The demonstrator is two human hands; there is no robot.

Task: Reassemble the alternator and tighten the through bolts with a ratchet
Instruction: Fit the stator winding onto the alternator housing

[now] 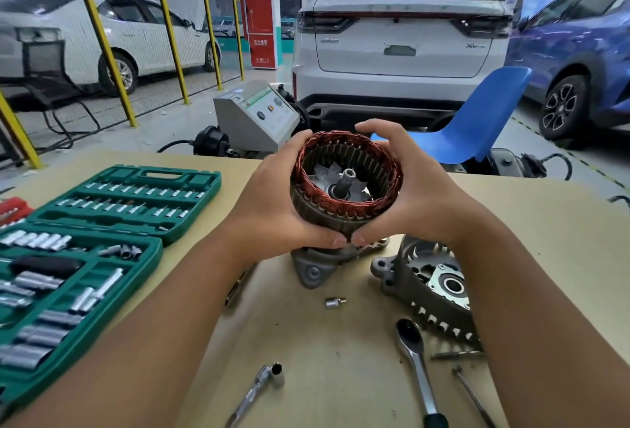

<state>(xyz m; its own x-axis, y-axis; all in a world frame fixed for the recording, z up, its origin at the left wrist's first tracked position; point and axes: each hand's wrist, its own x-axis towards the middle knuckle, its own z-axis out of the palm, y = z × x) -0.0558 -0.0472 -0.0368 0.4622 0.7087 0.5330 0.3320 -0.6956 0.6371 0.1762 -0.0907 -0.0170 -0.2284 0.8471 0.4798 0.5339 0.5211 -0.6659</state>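
A stator ring (pixel 344 209) with copper windings is held above the table. My left hand (pixel 272 202) grips its left side and my right hand (pixel 416 196) grips its right side, thumbs meeting at its near edge. Through the ring I see the rotor shaft (pixel 346 180) and fan blades. Under the ring stands a grey alternator housing half (pixel 315 265), mostly hidden. The other housing half (pixel 433 291) lies on its side to the right. A ratchet (pixel 417 363) lies near the front, with long bolts (pixel 472 393) beside it.
An open green socket set case (pixel 85 243) fills the table's left side. A small loose socket (pixel 335 302) and a socket on an extension (pixel 262 386) lie in front. Beyond the table stand a blue chair (pixel 477 121), a grey machine (pixel 255 117) and parked cars.
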